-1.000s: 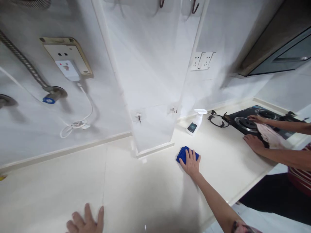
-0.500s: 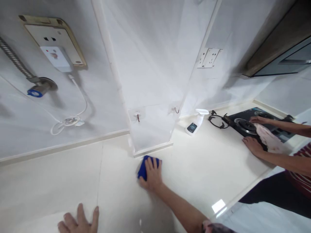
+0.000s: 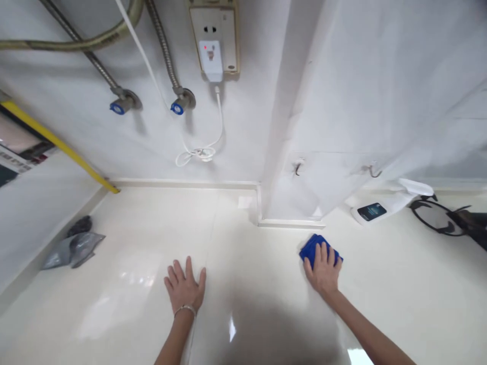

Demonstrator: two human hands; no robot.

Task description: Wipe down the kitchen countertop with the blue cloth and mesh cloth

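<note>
**Our right hand (image 3: 323, 268) lies open, palm down, on a blue cloth (image 3: 312, 248).**
Its spread fingers cover most of the cloth, which sits on the tabletop (image 3: 133, 228). Our left hand (image 3: 184, 286), open and flat and touching nothing else, rests at the right hand's 9 o'clock, a bracelet (image 3: 185, 310) on its wrist. From the right hand, a spray bottle (image 3: 380, 212) lies near 2 o'clock and a burner grate (image 3: 436, 217) farther out near 3. From the left hand, a grey bag (image 3: 72, 251) sits at 9 o'clock and a wall socket (image 3: 212, 35) at 12.
</note>
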